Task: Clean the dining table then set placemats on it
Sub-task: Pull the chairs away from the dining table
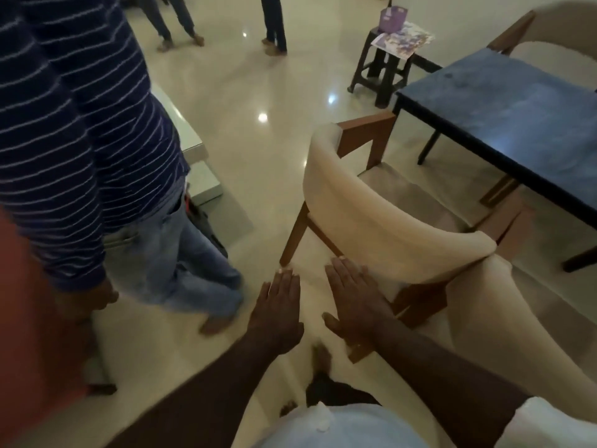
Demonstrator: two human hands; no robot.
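- The glossy pale floor (265, 92) took up most of the room.
- A person in a striped shirt (80, 124) stood close on the left.
- The dark-topped table (504, 101) stood off to the right, its top bare where I could see it.
- A cream chair (371, 215) with a wooden frame was drawn up to the table's near corner.
- A dark stool (384, 69) beyond the table carried purple papers (403, 37).
- The left hand (277, 312) hovered flat, fingers straight, holding nothing.
- The right hand (352, 299) was just as flat and empty, its fingertips by the chair's back; whether they touched it, I couldn't tell.
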